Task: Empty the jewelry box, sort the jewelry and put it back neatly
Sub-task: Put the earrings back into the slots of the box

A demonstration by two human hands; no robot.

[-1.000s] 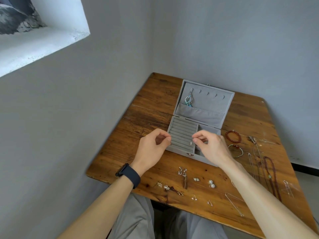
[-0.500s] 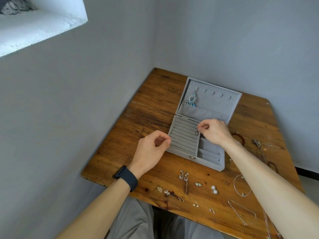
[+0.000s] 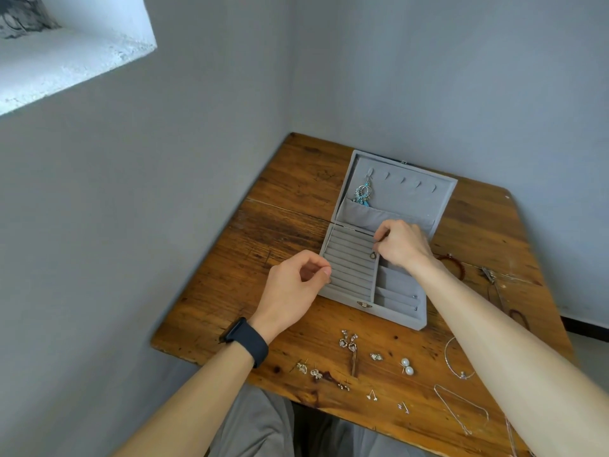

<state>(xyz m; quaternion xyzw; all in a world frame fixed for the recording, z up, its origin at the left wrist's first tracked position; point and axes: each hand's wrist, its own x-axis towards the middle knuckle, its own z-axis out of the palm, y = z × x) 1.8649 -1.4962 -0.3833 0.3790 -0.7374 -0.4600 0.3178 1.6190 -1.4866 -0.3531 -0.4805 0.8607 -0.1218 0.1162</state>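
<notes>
Refilling seems barely begun. The jewelry box (image 3: 402,319) lies open at the middle of the wooden table (image 3: 296,199). Its padded ring rolls (image 3: 346,268) are bare, and only 1 blue dangling pair (image 3: 363,192) hangs from a hook in the lid (image 3: 415,196).

The right hand (image 3: 403,245) hovers over the rolls' far right end, its fingers curled and its fingertips pinching a small looped piece (image 3: 372,255) just above a groove. By my reading, it is about to be seated there.

The left hand (image 3: 293,288) sits at the box's near left edge, thumb and forefinger closed together. I cannot tell whether anything lies between them.

Most of the work is left. Earrings (image 3: 349,345), 2 pearl studs (image 3: 407,366), thin chains (image 3: 459,407) and a red bead bracelet (image 3: 456,262) lie sorted on the table near and to the right.
</notes>
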